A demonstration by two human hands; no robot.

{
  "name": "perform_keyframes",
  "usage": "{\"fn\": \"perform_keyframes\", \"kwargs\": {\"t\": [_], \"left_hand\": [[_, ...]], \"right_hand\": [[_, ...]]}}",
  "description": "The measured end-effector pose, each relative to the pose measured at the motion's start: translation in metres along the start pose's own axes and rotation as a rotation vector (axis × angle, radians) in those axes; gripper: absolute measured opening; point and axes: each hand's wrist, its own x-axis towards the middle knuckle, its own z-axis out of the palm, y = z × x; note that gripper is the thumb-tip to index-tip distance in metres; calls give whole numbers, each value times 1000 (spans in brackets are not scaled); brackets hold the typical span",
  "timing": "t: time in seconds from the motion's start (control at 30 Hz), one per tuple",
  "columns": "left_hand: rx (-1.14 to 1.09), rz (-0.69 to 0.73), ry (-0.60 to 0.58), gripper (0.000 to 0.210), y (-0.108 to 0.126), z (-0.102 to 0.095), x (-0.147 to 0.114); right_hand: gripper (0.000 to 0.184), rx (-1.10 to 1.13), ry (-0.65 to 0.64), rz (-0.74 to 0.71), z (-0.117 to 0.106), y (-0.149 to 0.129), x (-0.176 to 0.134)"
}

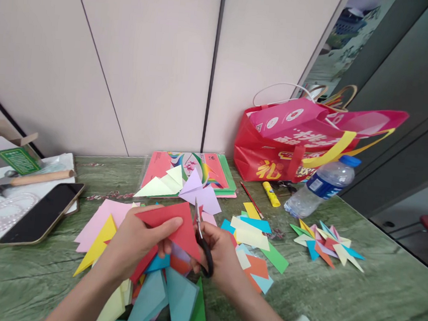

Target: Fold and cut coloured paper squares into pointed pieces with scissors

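Note:
My left hand [147, 234] is closed on a folded piece of red paper [183, 228], thumb on top. My right hand [217, 248] grips black-handled scissors [207, 260], whose blades point away from me along the paper's right edge. A small red scrap shows beside the blades. Below my hands lies a pile of folded papers, among them teal pieces [181, 297], a yellow one [97, 245] and pink sheets [100, 220]. To the right of my hands are several cut paper strips [250, 233] in mixed colours.
A packet of coloured paper [213, 173] lies by the wall near a red gift bag [275, 151]. A glue stick [271, 194], a pencil [250, 198], a water bottle [320, 185] and small paper spikes [328, 243] lie rightward. A phone [42, 213] and hammer [40, 179] lie left.

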Motion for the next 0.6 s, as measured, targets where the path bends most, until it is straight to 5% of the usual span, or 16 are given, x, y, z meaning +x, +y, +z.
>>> {"fn": "perform_keyframes", "kwargs": {"t": [0.2, 0.3, 0.37, 0.5, 0.6], "left_hand": [[293, -17, -46, 24, -8, -29, 19], [338, -51, -63, 36, -17, -40, 27], [532, -50, -50, 47, -23, -45, 29], [1069, -22, 14, 34, -25, -48, 27], [1216, 3, 114, 31, -20, -43, 23]], "right_hand": [[25, -115, 320, -245, -18, 3, 13], [21, -510, 445, -355, -35, 8, 23], [21, -633, 495, -369, -47, 14, 31], [26, -869, 557, -349, -66, 25, 46], [29, -995, 565, -317, -73, 33, 54]]}}
